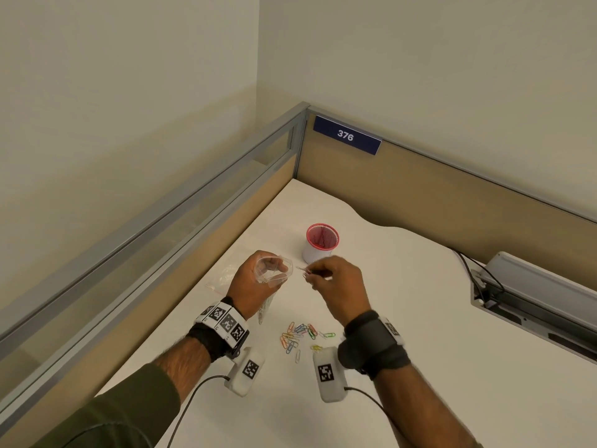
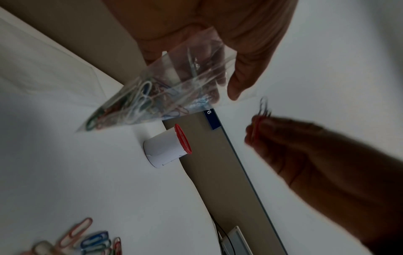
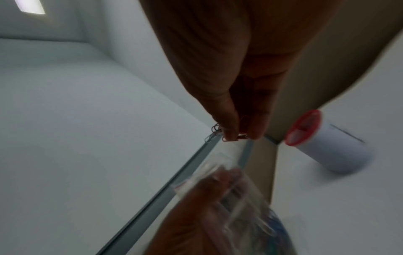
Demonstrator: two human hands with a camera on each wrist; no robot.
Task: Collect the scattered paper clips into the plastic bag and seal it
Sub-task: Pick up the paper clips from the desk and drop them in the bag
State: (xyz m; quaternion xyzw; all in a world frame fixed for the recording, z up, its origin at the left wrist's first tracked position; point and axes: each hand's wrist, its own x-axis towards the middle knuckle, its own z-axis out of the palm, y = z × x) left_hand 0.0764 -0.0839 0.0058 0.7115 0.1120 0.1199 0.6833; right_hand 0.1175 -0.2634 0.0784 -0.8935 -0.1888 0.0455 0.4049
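Clips (image 1: 305,272), a small bunch with a red one among them, sit pinched between the thumb and fingertips of my right hand (image 1: 339,287), held in the air just beside the open mouth of the bag (image 1: 274,272). My left hand (image 1: 255,282) holds that bag up off the desk (image 1: 420,334), fingers curled round its top, with many coloured clips already lying at its bottom. More loose clips (image 1: 298,336) lie scattered on the desk near my wrists, and a white cup (image 1: 319,245) with a red rim stands beyond both hands.
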